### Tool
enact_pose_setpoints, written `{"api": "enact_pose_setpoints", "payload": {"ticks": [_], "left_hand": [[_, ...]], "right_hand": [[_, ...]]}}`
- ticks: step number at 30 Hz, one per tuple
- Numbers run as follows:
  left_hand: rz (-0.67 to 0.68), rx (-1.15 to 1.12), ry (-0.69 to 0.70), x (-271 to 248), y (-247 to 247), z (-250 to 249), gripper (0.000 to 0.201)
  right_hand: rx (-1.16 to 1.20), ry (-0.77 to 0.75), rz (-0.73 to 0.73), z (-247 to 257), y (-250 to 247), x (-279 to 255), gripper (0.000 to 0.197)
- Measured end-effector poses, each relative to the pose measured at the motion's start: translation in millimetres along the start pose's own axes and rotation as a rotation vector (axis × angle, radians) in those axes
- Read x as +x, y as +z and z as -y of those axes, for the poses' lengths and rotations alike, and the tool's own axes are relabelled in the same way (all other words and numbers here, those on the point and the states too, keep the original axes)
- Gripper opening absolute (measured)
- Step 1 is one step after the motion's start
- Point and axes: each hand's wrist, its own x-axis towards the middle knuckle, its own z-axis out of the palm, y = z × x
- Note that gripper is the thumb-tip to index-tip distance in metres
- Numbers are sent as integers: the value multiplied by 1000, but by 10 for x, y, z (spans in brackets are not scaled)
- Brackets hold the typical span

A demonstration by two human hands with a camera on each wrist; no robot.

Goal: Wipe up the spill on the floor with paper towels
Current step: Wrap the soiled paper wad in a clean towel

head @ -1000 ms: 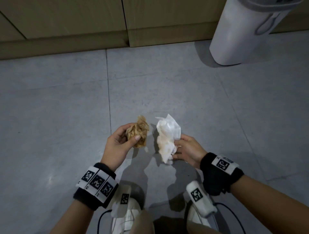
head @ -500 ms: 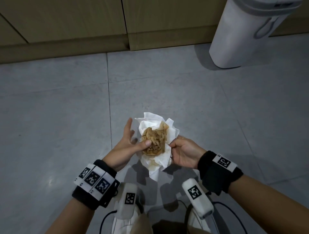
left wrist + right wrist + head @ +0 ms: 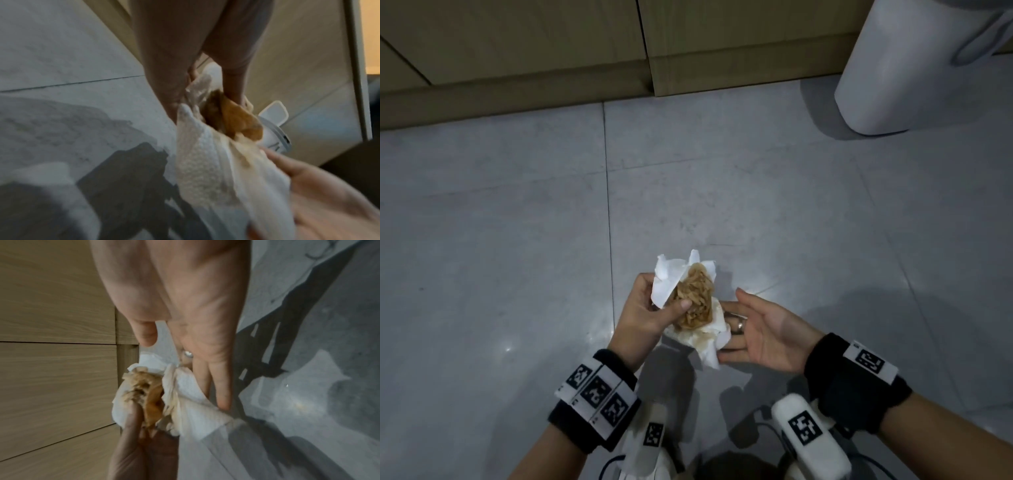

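A brown, soaked paper towel wad (image 3: 695,301) lies inside a white paper towel (image 3: 666,279) that is stained at its lower edge. My left hand (image 3: 662,293) grips the bundle, thumb pressed on the wad and fingers curled behind the white sheet. My right hand (image 3: 732,325) is open, palm up, its straight fingers touching the towel's right underside. The left wrist view shows the wad (image 3: 232,120) wrapped in the white towel (image 3: 205,162). In the right wrist view the straight fingers (image 3: 216,378) lie along the towel (image 3: 189,386) beside the wad (image 3: 144,391).
A white trash bin (image 3: 914,65) stands at the back right on the grey tile floor (image 3: 500,240). Wooden cabinets (image 3: 517,41) run along the back. A faint shiny patch (image 3: 298,404) shows on the tiles. My shoes (image 3: 647,445) are below the hands.
The wad and the white towel were held apart, then brought together. My right hand has let go of its pinch and opened flat; my left hand now holds the whole bundle.
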Motion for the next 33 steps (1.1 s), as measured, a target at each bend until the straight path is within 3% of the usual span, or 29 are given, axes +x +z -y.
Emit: {"api": "enact_pose_setpoints", "payload": {"ticks": [4, 6, 7, 9, 14, 17, 20, 22, 24, 25, 28, 30, 33], "left_hand": [[-122, 246, 210, -37, 119, -148, 43], [-203, 451, 378, -109, 107, -288, 29], [-213, 587, 460, -158, 79, -364, 22], [-135, 804, 543, -304, 13, -524, 29], [144, 912, 486, -894, -15, -1044, 65], [95, 992, 520, -1163, 11, -1456, 48], [21, 953, 488, -1376, 85, -2036, 41], [25, 947, 477, -1492, 191, -2433, 39], [66, 941, 456, -1575, 322, -2802, 33], [98, 938, 434, -1616, 386, -2970, 31], [186, 856, 374, -1735, 542, -3475, 28], [203, 800, 383, -1781, 629, -3819, 25], [182, 760, 391, -1781, 795, -4306, 17]], "right_hand": [[154, 20, -11, 214, 171, 36, 68], [193, 60, -30, 354, 346, -15, 75], [198, 81, -40, 405, 440, -54, 76], [195, 139, -46, 495, 640, -177, 72], [248, 272, -107, 569, 1110, -666, 79], [225, 347, -122, 590, 1377, -1094, 91], [59, 344, -120, 656, 1702, -1617, 84], [-164, 247, -202, 690, 1966, -1965, 68], [-475, 1, -368, 719, 2231, -2291, 58], [-666, -134, -414, 747, 2359, -2449, 64], [-1208, -346, -297, 848, 2752, -2856, 89], [-1314, -397, -295, 946, 2974, -3060, 90], [-1209, -408, -420, 1200, 3276, -3347, 74]]}}
